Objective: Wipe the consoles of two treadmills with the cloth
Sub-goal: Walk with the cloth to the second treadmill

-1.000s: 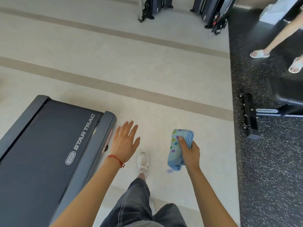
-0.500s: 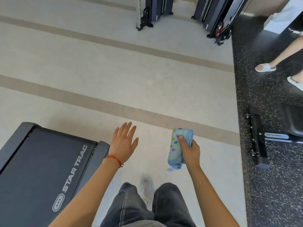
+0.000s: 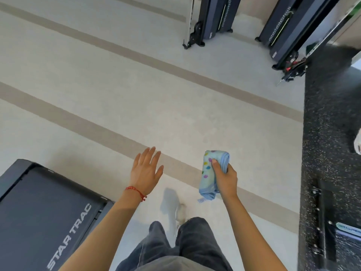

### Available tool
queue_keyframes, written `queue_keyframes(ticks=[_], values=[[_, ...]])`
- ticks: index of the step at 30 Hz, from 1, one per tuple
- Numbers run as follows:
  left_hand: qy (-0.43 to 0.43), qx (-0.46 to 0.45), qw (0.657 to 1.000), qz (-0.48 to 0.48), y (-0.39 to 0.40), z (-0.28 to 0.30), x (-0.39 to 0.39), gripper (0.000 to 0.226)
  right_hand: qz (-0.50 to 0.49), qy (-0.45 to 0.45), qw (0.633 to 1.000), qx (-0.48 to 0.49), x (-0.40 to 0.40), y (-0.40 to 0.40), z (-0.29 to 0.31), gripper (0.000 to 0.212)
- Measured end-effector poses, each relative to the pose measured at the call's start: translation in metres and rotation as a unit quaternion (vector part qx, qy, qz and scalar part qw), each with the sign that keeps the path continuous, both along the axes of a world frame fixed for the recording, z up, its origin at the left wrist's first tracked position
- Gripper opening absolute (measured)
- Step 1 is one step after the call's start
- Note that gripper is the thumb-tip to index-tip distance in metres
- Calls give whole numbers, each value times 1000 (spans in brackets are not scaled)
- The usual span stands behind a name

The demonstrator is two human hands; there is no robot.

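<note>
A rolled light-blue cloth with coloured dots is gripped in my right hand, held upright over the pale floor. My left hand hovers open, fingers spread, palm down, with a red string on the wrist; it holds nothing. The rear end of a dark treadmill deck, lettered STAR TRAC, lies at the lower left beside my left forearm. No treadmill console is in view. My legs in dark jeans and a white shoe show at the bottom centre.
Two dark weight machines stand at the top. Black speckled rubber flooring runs down the right side, with a black machine base on it. Another person's white shoe shows at the right edge. Tan stripes cross the floor.
I have walked forward: the treadmill deck has slid down and left in view, and the far machines have come closer. Both hands keep their poses, the cloth still in the right.
</note>
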State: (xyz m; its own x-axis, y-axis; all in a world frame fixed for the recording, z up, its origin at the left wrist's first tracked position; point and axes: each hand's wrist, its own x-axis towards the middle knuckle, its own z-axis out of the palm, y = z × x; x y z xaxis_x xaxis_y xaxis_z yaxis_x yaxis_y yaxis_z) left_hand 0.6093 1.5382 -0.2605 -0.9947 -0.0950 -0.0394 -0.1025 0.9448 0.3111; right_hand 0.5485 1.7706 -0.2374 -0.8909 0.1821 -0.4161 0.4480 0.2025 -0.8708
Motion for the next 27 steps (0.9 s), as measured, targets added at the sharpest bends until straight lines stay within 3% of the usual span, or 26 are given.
queue_keyframes(ticks=[10,18,27], values=[[20,6,993,113,-84,9,-111,55,113,-2,994,14,-155,-99,8,17],[22,12,974,223,-213,3,-166,55,231,-6,973,7,-247,-265,5,18],[20,-1,929,369,-343,12,-169,55,394,-20,919,-8,-296,-452,10,19]])
